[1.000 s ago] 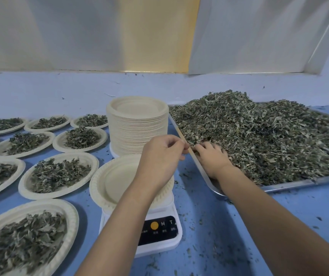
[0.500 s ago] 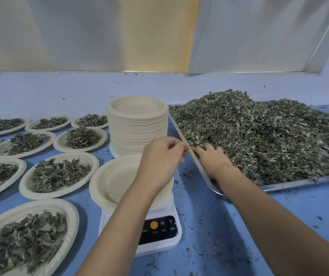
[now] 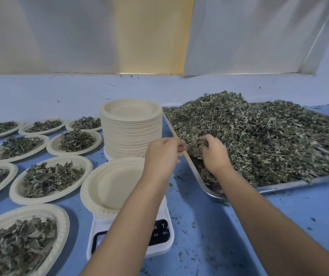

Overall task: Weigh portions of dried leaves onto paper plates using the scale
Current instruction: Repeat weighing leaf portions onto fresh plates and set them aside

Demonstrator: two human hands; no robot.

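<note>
Head view, the only one supplied.

Completed work: nine filled plates (image 3: pixel 50 179) are in view on the left half of the blue table (image 3: pixel 219 236), set in rows from near to far, each carrying a modest heap of leaf. Several are cut by the frame edge, so the true count may be higher.

Work in hand: one paper plate (image 3: pixel 107 188) sits on the scale (image 3: pixel 160 235) at centre, near side. The plate is bare; no leaf has reached it. The scale's panel is partly hidden behind the left forearm and no reading can be made out.

Hands: the right hand (image 3: pixel 213 154) is sunk into the left edge of the dried leaves (image 3: pixel 259 140), fingers curled round a handful that has not left the heap. The left hand (image 3: pixel 162 154) hangs just beside the tray's left rim with fingers curled; motion blur prevents saying whether it pinches anything.

Stock remaining: the leaves are piled high across the metal tray (image 3: pixel 279 188) on the right. A tall stack of plates (image 3: pixel 130 128) stands just behind the scale.

Assessment: the current portion is at its very start. Judging by heap and stack, most of the job remains.
</note>
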